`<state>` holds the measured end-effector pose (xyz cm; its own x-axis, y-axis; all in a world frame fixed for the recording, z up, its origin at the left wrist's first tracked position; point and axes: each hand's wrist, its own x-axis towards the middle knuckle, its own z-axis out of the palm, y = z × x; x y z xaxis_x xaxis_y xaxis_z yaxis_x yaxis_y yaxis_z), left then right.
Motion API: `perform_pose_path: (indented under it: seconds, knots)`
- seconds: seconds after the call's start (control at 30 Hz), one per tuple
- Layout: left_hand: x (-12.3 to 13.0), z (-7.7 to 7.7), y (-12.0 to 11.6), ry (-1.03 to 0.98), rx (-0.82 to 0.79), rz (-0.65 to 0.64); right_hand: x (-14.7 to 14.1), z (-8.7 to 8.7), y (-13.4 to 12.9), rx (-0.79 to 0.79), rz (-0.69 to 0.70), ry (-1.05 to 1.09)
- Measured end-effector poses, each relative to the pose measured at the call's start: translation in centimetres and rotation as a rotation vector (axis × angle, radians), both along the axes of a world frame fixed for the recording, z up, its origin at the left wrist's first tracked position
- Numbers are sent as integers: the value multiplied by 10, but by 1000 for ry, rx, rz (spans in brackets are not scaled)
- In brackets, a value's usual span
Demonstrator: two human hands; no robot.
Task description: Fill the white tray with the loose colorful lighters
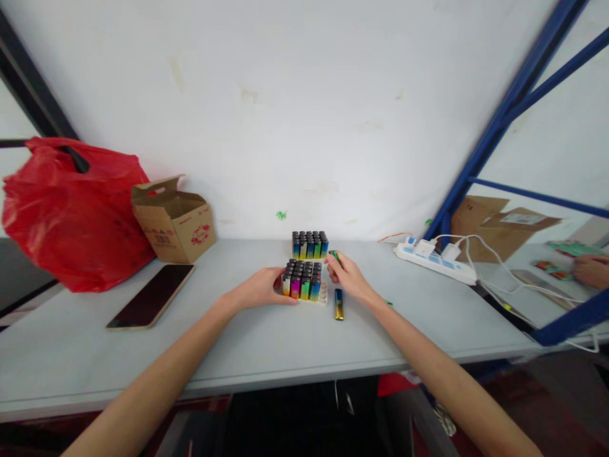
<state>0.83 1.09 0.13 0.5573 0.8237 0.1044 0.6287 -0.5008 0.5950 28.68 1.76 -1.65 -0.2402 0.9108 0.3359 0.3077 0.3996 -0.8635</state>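
Observation:
Several colourful lighters with black tops (305, 280) stand upright in rows in a white tray (323, 294), whose right end shows bare slots. My left hand (266, 287) is wrapped round the left side of this tray and its lighters. Just right of the rows, my right hand (346, 274) pinches a green lighter (335, 256), partly hidden by the fingers. A gold and blue lighter (339, 306) lies on the table below my right hand. Behind the tray, against the wall side, stands a second block of upright lighters (309, 246).
On the left are a red plastic bag (80, 216), an open cardboard box (176, 222) and a phone (152, 297). A power strip (435, 261) with plugs and cables lies at the right, by a blue metal frame (499, 120). Another person's hand (591, 271) shows at the far right.

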Motion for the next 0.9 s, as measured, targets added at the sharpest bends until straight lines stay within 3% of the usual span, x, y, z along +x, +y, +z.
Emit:
perform_pose_path:
  seconds: [0.07, 0.2, 0.3, 0.63, 0.77, 0.9]
  knots:
    - [0, 0, 0, -8, 11, -8, 5, 5, 0, 75, 24, -37]
    - [-1, 1, 1, 4, 15, -13, 13, 13, -2, 244, -73, -284]
    - [-1, 1, 1, -7, -1, -19, 16, 13, -3, 220, -85, -360]
    - [-1, -1, 1, 7, 6, 0, 15, 1, 3, 246, 106, -519]
    - [0, 2, -1, 0, -9, 4, 21, 11, 1, 210, 124, -546]
    - [1, 3, -2, -6, -24, -9, 53, 27, -6, 162, 41, -539]
